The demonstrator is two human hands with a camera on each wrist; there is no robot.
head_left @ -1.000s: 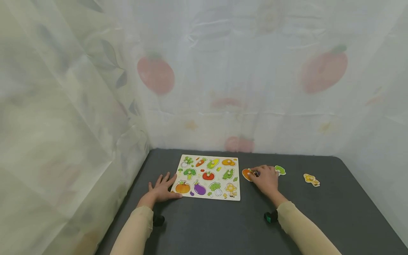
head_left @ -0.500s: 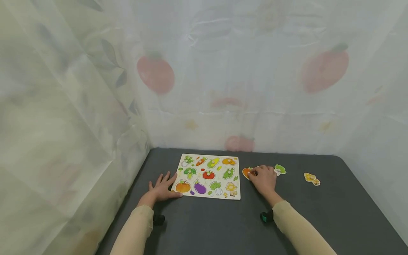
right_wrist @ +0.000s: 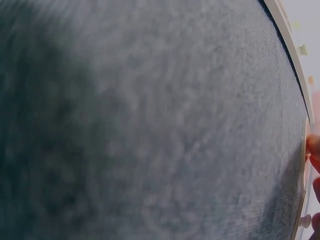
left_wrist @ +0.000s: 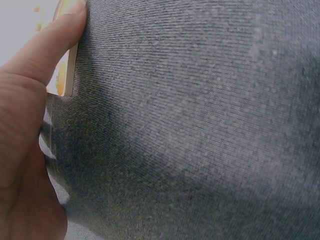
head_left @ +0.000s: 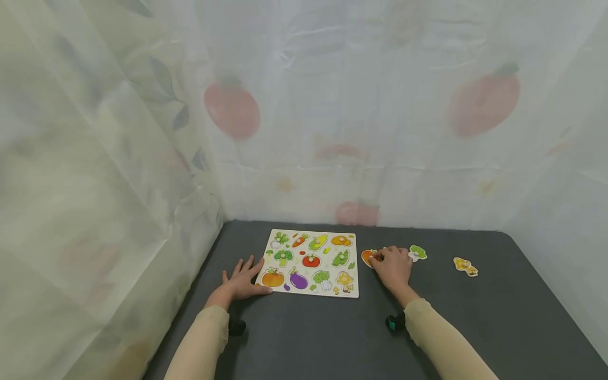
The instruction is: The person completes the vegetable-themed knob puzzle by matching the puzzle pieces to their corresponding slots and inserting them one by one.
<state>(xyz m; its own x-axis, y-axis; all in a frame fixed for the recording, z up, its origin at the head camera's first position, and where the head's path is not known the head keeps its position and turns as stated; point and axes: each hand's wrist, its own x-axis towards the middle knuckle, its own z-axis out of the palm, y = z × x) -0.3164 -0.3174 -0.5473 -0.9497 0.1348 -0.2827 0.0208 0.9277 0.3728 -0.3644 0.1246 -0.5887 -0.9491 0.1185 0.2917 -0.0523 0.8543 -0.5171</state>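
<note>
A white vegetable puzzle board (head_left: 301, 293) lies on the table, with its pictured shapes showing small knobs. My left hand (head_left: 239, 283) rests spread at its lower left corner; in the left wrist view the thumb (left_wrist: 55, 40) lies across the edge. To the right of the board, my right hand (head_left: 395, 266) pinches an orange puzzle piece (head_left: 366, 257) with a green top, which appears to lie on the table. The hand covers much of that piece. Fingers (right_wrist: 314, 145) show only at the right wrist view's edge, beside the piece.
A green-and-white leafy vegetable piece (head_left: 418, 253) lies just behind the right hand. Farther right is a yellow mushroom piece (head_left: 465, 266). The dark grey table (head_left: 313, 338) meets printed curtains (head_left: 404, 184) at the back and sides.
My right hand has shifted slightly left, with its fingertips closer on the orange piece. More of the leafy vegetable piece shows behind it. The left hand has stayed on the board.
</note>
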